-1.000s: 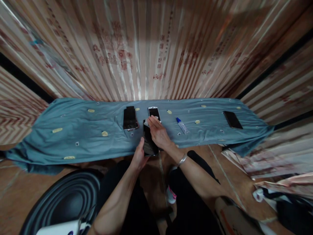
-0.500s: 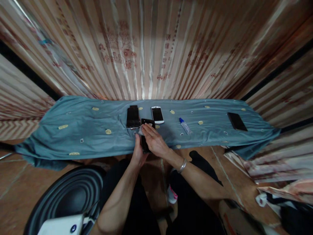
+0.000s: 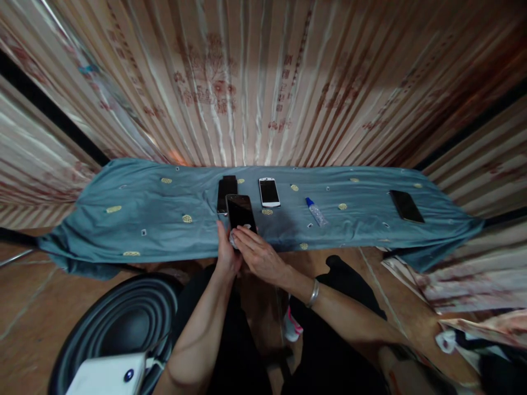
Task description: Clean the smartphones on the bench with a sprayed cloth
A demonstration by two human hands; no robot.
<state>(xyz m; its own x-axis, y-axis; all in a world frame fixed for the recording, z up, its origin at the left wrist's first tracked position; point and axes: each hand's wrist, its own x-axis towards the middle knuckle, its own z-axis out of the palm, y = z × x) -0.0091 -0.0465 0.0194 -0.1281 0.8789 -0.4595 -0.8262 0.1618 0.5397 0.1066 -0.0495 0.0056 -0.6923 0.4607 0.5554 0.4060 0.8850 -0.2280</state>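
Observation:
My left hand is closed around the lower left side of a black smartphone, held tilted over the table's front edge. My right hand presses a small whitish cloth onto the phone's lower part, fingers together. The fingers cover most of the cloth. Just behind the held phone lies another dark phone, partly hidden by it, with a dark piece showing at its top. To the right a white-framed phone lies screen up.
A clear bottle with a blue cap lies on the blue cloth-covered table. Far right is a black flat device. A black round ridged tub and a white device are at lower left. Curtains hang behind.
The held phone has swung to show more of its face, and my right hand with the cloth has slid from its upper part to its lower part. The view has shifted slightly.

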